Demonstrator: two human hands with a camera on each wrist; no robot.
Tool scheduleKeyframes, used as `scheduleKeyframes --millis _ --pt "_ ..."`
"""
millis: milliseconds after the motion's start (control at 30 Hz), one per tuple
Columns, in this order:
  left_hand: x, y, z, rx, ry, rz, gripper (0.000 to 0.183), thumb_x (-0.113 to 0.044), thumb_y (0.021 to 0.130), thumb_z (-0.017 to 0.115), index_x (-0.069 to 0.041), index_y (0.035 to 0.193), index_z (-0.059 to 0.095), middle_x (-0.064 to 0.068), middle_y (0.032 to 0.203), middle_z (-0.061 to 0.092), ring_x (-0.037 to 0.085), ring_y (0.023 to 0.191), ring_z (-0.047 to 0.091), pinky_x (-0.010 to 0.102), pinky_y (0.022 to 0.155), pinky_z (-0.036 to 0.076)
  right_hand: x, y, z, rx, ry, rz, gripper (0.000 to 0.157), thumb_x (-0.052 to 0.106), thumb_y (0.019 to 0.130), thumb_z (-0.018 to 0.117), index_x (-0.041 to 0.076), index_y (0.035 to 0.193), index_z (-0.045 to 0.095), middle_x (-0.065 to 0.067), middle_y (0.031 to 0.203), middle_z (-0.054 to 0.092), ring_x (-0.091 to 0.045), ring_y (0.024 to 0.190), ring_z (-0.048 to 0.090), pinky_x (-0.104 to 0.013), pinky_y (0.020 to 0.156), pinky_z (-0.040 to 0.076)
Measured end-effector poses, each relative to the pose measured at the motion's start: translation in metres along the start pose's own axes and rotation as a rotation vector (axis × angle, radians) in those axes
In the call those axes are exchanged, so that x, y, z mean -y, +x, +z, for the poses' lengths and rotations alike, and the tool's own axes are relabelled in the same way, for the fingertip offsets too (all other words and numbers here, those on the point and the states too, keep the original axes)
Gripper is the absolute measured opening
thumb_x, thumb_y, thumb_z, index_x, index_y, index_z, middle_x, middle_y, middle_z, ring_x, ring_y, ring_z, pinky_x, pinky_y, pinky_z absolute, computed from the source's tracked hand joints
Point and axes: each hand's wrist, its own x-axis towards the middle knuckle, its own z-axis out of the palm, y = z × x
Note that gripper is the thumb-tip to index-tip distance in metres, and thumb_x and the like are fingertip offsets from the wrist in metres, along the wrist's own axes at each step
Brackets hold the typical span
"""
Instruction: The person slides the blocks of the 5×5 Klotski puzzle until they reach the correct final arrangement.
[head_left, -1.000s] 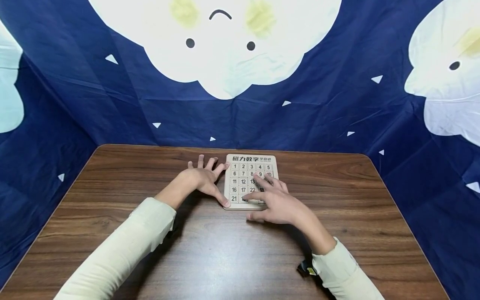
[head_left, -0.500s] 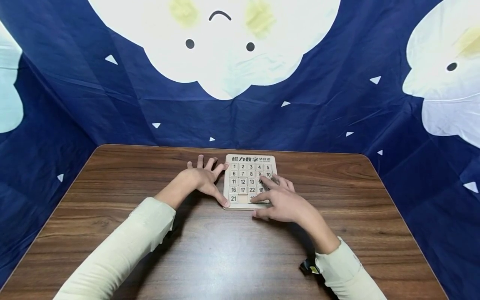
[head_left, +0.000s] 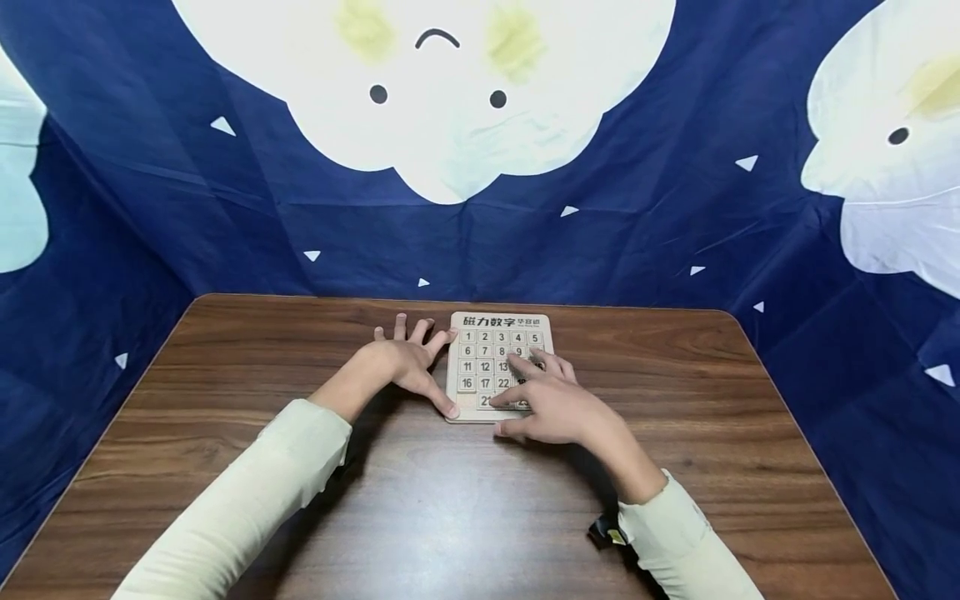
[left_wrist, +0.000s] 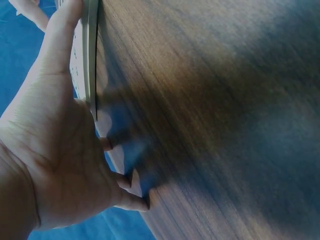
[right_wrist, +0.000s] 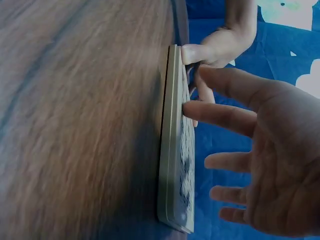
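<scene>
A pale number sliding puzzle (head_left: 485,351) lies flat at the far middle of the table, its numbered tiles in rows below a printed title. The vacant slot is at its bottom left corner, with tile 21 (head_left: 485,402) just right of it. My left hand (head_left: 408,362) spreads its fingers along the puzzle's left edge, thumb on the lower left corner. In the left wrist view that thumb lies over the frame's side. My right hand (head_left: 558,406) reaches over the lower right part, hiding several tiles. Its index fingertip touches the bottom row, and the other fingers extend loosely above the board.
The brown wood-grain table (head_left: 435,508) extends around the puzzle. A dark blue cloth (head_left: 360,225) with white clouds hangs behind and at the sides. A small black device (head_left: 606,532) sits at the right cuff.
The vacant slot has shifted from the bottom row's second column to its first, as tile 21 slid right. My right hand moved right, then back left; the left hand stayed put.
</scene>
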Motion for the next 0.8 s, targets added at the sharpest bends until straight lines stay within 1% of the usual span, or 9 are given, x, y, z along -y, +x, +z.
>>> scheduleKeyframes --millis 100,200,267,333,400,467,567,633,800 --pt "0.0 0.001 0.001 -0.002 -0.002 0.0 0.155 -0.094 0.068 0.085 -0.034 0.183 0.001 0.02 0.191 -0.006 0.065 0.169 -0.019 0.09 0.13 -0.002 0.002 0.008 0.001 -0.016 0.022 -0.033 0.053 0.055 0.099 0.081 0.032 0.147 0.077 -0.018 0.187 0.028 -0.056 0.173 0.018 -0.083 0.135 0.015" --pt "0.001 0.002 0.001 -0.006 0.0 -0.001 0.154 -0.094 0.069 0.085 -0.033 0.183 0.001 0.021 0.191 -0.006 0.065 0.169 -0.018 0.09 0.13 -0.002 0.008 0.017 0.007 0.005 0.036 -0.056 0.062 0.057 0.101 0.079 0.034 0.157 0.069 -0.017 0.189 0.022 -0.055 0.174 0.015 -0.083 0.135 0.013" --pt "0.001 0.002 0.001 -0.005 -0.003 0.001 0.155 -0.094 0.068 0.085 -0.033 0.183 0.001 0.021 0.191 -0.006 0.066 0.169 -0.019 0.09 0.13 -0.002 0.011 0.018 0.009 0.04 0.039 -0.054 0.062 0.057 0.101 0.079 0.035 0.158 0.067 -0.017 0.19 0.02 -0.055 0.175 0.012 -0.082 0.136 0.011" --pt "0.001 0.002 0.002 -0.002 -0.003 0.003 0.155 -0.095 0.068 0.085 -0.033 0.183 0.001 0.021 0.191 -0.007 0.066 0.168 -0.019 0.09 0.13 -0.002 0.012 0.016 0.009 0.081 0.032 -0.05 0.06 0.058 0.101 0.079 0.037 0.156 0.069 -0.015 0.19 0.02 -0.054 0.175 0.011 -0.082 0.136 0.01" --pt "0.0 0.002 0.002 -0.001 -0.002 0.002 0.155 -0.095 0.068 0.085 -0.033 0.183 0.001 0.021 0.191 -0.006 0.065 0.169 -0.019 0.09 0.13 -0.002 0.011 0.012 0.007 0.098 0.039 -0.052 0.057 0.059 0.1 0.079 0.037 0.152 0.073 -0.013 0.19 0.02 -0.053 0.175 0.01 -0.083 0.136 0.009" --pt "0.0 0.002 0.002 -0.004 0.0 0.002 0.155 -0.095 0.068 0.085 -0.033 0.183 0.002 0.021 0.191 -0.006 0.065 0.169 -0.019 0.09 0.13 -0.002 0.008 0.01 0.004 0.075 0.036 -0.047 0.057 0.059 0.1 0.08 0.036 0.151 0.073 -0.014 0.189 0.021 -0.053 0.175 0.011 -0.084 0.135 0.009" --pt "0.001 0.001 0.002 -0.01 0.0 -0.001 0.154 -0.094 0.068 0.085 -0.034 0.183 0.002 0.02 0.191 -0.006 0.065 0.169 -0.019 0.09 0.131 -0.002 0.003 0.012 -0.001 -0.001 0.013 -0.031 0.061 0.058 0.099 0.079 0.032 0.154 0.072 -0.017 0.188 0.024 -0.055 0.174 0.015 -0.084 0.134 0.013" --pt "0.001 0.001 0.002 -0.013 -0.005 0.001 0.154 -0.093 0.068 0.085 -0.034 0.183 0.002 0.02 0.191 -0.006 0.065 0.169 -0.019 0.089 0.131 -0.002 0.0 0.013 -0.001 -0.026 0.0 -0.012 0.064 0.057 0.099 0.079 0.031 0.156 0.07 -0.02 0.188 0.025 -0.057 0.173 0.016 -0.083 0.134 0.015" --pt "0.002 0.001 0.002 -0.012 -0.007 0.003 0.154 -0.092 0.069 0.086 -0.034 0.183 0.001 0.021 0.191 -0.006 0.066 0.168 -0.018 0.09 0.13 -0.003 -0.001 0.01 0.004 0.036 0.026 0.009 0.066 0.06 0.098 0.079 0.032 0.157 0.069 -0.018 0.189 0.02 -0.056 0.174 0.012 -0.083 0.135 0.013"
